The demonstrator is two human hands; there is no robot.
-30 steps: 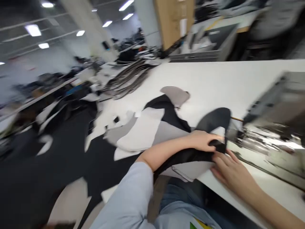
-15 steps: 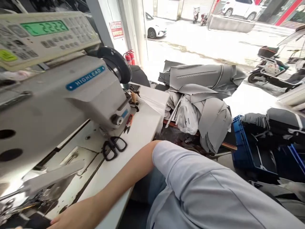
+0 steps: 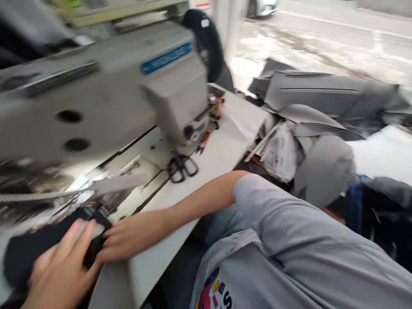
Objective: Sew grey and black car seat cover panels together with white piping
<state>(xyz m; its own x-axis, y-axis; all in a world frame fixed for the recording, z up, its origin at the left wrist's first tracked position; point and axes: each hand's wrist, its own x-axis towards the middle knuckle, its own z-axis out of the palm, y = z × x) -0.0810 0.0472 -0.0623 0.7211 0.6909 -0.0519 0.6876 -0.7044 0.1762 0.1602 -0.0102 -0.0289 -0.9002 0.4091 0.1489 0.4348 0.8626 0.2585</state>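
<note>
Against a bright street view (image 3: 322,25), a flat black fabric piece (image 3: 25,253) is held on the white desk (image 3: 222,163) beside a grey industrial sewing machine (image 3: 96,107), pinched by the fingers of the left hand (image 3: 61,270) and right hand (image 3: 131,238), and careful guiding into the machine seems called for.

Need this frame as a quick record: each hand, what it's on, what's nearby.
left hand: left hand, fingers spread on a black material piece
right hand: right hand, at the piece's dark strip
work surface: white sewing table
machine: sewing machine, just beyond the hands
nearby: black-handled scissors on the table
background: grey material pile past the table's far end
image quality: motion-blurred; grip unclear
</note>
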